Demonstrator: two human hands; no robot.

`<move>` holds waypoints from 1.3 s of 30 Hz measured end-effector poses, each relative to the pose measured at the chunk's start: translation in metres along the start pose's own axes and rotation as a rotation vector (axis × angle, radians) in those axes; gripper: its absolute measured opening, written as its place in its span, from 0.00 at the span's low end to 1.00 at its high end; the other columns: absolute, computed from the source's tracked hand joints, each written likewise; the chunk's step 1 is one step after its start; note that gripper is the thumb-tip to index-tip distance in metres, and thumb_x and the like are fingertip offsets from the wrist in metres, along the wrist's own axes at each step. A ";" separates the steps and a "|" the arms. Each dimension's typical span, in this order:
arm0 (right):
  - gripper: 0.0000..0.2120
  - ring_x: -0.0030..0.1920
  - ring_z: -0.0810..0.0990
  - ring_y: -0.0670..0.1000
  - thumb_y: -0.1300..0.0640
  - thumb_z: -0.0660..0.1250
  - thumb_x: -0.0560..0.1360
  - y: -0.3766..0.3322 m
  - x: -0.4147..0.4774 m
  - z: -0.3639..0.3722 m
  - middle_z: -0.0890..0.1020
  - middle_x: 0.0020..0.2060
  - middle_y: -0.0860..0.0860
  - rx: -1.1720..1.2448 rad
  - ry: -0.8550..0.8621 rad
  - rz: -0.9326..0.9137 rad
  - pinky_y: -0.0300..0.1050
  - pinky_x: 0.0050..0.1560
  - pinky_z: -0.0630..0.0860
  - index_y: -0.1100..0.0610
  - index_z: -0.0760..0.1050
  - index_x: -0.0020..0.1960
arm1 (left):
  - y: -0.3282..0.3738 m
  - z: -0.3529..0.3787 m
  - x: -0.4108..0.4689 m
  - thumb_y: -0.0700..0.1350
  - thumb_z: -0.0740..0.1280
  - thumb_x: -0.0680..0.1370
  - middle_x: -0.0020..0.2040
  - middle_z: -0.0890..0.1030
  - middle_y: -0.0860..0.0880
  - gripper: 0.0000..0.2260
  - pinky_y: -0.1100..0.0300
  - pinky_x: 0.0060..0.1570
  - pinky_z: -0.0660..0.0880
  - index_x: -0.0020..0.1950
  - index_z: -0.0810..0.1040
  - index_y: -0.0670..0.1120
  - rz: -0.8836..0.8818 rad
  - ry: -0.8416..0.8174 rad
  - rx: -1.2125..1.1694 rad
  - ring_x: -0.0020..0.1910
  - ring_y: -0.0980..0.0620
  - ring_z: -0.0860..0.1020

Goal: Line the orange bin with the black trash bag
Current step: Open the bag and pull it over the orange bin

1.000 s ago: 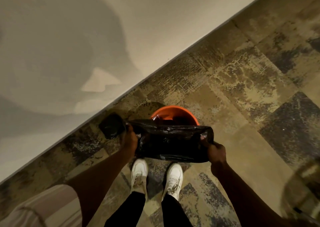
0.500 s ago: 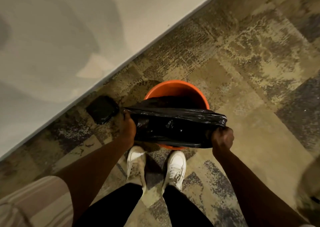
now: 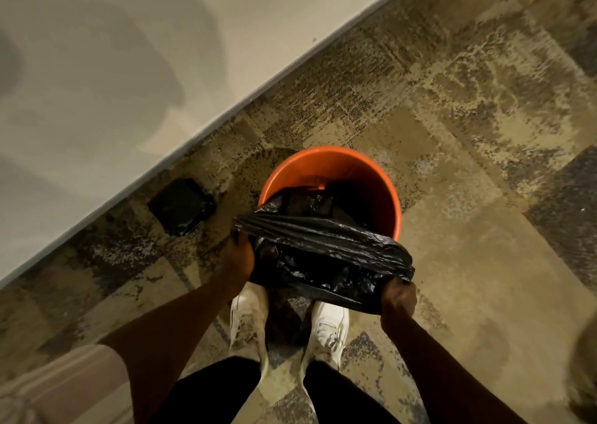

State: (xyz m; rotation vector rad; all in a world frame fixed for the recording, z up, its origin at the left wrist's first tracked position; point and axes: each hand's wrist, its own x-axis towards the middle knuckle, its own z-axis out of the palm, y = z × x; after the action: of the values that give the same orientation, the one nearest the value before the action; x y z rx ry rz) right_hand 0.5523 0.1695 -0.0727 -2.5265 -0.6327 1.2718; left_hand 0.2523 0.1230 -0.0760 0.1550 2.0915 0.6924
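Note:
The round orange bin stands on the carpet in front of my feet, its far inner wall bare. The black trash bag hangs with its body down inside the bin and its mouth stretched over the near rim. My left hand grips the bag's left edge. My right hand is fisted on the bag's right edge, lower and nearer to me. The bin's near rim is hidden under the bag.
A folded black packet lies on the carpet left of the bin, close to the white wall's base. My white shoes stand just behind the bin. Patterned carpet tiles spread to the right.
The bag has sunk deeper into the bin, and more of the orange inner wall shows. My right hand has pulled its edge down and towards me.

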 end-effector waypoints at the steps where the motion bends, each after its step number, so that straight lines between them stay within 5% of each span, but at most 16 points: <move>1: 0.17 0.49 0.82 0.66 0.55 0.61 0.87 -0.003 0.002 0.002 0.81 0.55 0.68 0.036 0.001 0.008 0.49 0.41 0.75 0.71 0.73 0.64 | 0.000 0.001 0.002 0.56 0.54 0.88 0.75 0.75 0.34 0.26 0.40 0.74 0.70 0.79 0.71 0.40 0.001 0.003 -0.003 0.74 0.32 0.74; 4: 0.18 0.57 0.82 0.66 0.56 0.61 0.87 -0.017 0.014 0.010 0.82 0.61 0.68 0.146 -0.004 0.028 0.51 0.49 0.76 0.70 0.74 0.68 | 0.005 0.009 0.014 0.54 0.53 0.89 0.78 0.73 0.35 0.25 0.51 0.69 0.67 0.81 0.70 0.41 0.010 0.031 -0.037 0.76 0.34 0.72; 8: 0.14 0.48 0.79 0.60 0.63 0.60 0.85 -0.042 0.027 0.016 0.82 0.58 0.70 0.204 -0.009 -0.040 0.50 0.47 0.73 0.72 0.76 0.63 | 0.025 0.018 0.025 0.49 0.56 0.89 0.79 0.72 0.36 0.22 0.63 0.65 0.62 0.81 0.70 0.40 0.099 0.161 -0.088 0.78 0.37 0.71; 10: 0.14 0.43 0.74 0.58 0.64 0.59 0.85 -0.053 0.032 0.017 0.81 0.47 0.71 0.258 0.014 -0.073 0.49 0.39 0.70 0.75 0.77 0.59 | 0.037 0.019 0.028 0.50 0.57 0.89 0.80 0.71 0.37 0.23 0.56 0.73 0.63 0.81 0.70 0.41 0.126 0.201 -0.037 0.79 0.38 0.69; 13: 0.09 0.35 0.70 0.54 0.63 0.61 0.83 -0.073 0.041 0.018 0.76 0.36 0.55 0.308 0.003 -0.076 0.42 0.32 0.67 0.64 0.80 0.54 | 0.055 0.017 0.032 0.55 0.56 0.88 0.78 0.73 0.36 0.25 0.48 0.75 0.65 0.79 0.72 0.41 0.105 0.172 0.040 0.77 0.35 0.71; 17: 0.09 0.33 0.69 0.52 0.67 0.61 0.76 -0.098 0.052 0.015 0.75 0.32 0.52 0.372 0.029 -0.146 0.38 0.29 0.65 0.60 0.78 0.42 | 0.070 0.010 0.044 0.53 0.62 0.86 0.65 0.83 0.34 0.21 0.47 0.61 0.73 0.67 0.82 0.38 0.198 0.153 0.138 0.65 0.34 0.80; 19: 0.10 0.34 0.71 0.52 0.68 0.60 0.75 -0.108 0.055 0.012 0.76 0.34 0.52 0.375 0.014 -0.186 0.39 0.32 0.67 0.60 0.79 0.44 | 0.076 0.009 0.053 0.51 0.67 0.84 0.53 0.86 0.39 0.14 0.54 0.50 0.73 0.55 0.85 0.41 0.230 0.134 0.177 0.57 0.38 0.83; 21: 0.10 0.36 0.71 0.52 0.68 0.60 0.75 -0.120 0.060 0.010 0.76 0.35 0.53 0.374 -0.018 -0.223 0.43 0.37 0.66 0.60 0.79 0.45 | 0.084 0.011 0.061 0.49 0.70 0.82 0.40 0.81 0.49 0.12 0.60 0.36 0.70 0.40 0.79 0.48 0.236 0.146 0.170 0.45 0.44 0.82; 23: 0.08 0.36 0.69 0.52 0.68 0.61 0.75 -0.133 0.064 0.007 0.74 0.34 0.53 0.359 -0.042 -0.239 0.43 0.35 0.65 0.60 0.78 0.45 | 0.092 0.013 0.065 0.47 0.71 0.80 0.35 0.75 0.54 0.15 0.64 0.29 0.66 0.35 0.72 0.51 0.298 0.157 0.204 0.35 0.54 0.76; 26: 0.06 0.33 0.69 0.51 0.69 0.63 0.74 -0.150 0.067 0.003 0.72 0.32 0.52 0.329 -0.118 -0.257 0.36 0.28 0.66 0.61 0.77 0.45 | 0.105 0.017 0.071 0.46 0.71 0.79 0.35 0.77 0.55 0.11 0.60 0.31 0.69 0.37 0.75 0.52 0.377 0.137 0.222 0.33 0.57 0.74; 31: 0.06 0.40 0.77 0.54 0.68 0.68 0.68 -0.175 0.080 0.000 0.80 0.38 0.55 0.217 -0.219 -0.203 0.51 0.43 0.71 0.58 0.80 0.40 | 0.123 0.026 0.080 0.44 0.72 0.79 0.37 0.77 0.58 0.10 0.64 0.33 0.67 0.41 0.75 0.55 0.471 0.116 0.273 0.35 0.63 0.74; 35: 0.04 0.31 0.73 0.53 0.67 0.71 0.67 -0.191 0.091 -0.001 0.80 0.34 0.55 0.111 -0.258 -0.143 0.41 0.27 0.64 0.60 0.81 0.37 | 0.138 0.034 0.085 0.44 0.73 0.78 0.39 0.78 0.61 0.07 0.67 0.36 0.68 0.44 0.78 0.56 0.517 0.095 0.263 0.38 0.65 0.76; 39: 0.03 0.33 0.75 0.54 0.65 0.76 0.66 -0.210 0.097 0.006 0.84 0.38 0.56 0.159 -0.333 -0.059 0.41 0.25 0.62 0.62 0.85 0.40 | 0.150 0.044 0.090 0.48 0.73 0.76 0.32 0.77 0.59 0.12 0.69 0.29 0.67 0.36 0.75 0.58 0.598 0.066 0.290 0.31 0.63 0.75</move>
State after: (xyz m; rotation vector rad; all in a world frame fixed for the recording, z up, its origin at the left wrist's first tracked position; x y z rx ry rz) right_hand 0.5420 0.4003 -0.0608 -2.1718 -0.6376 1.6670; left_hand 0.2121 0.2989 -0.0812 0.9593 2.2098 0.7359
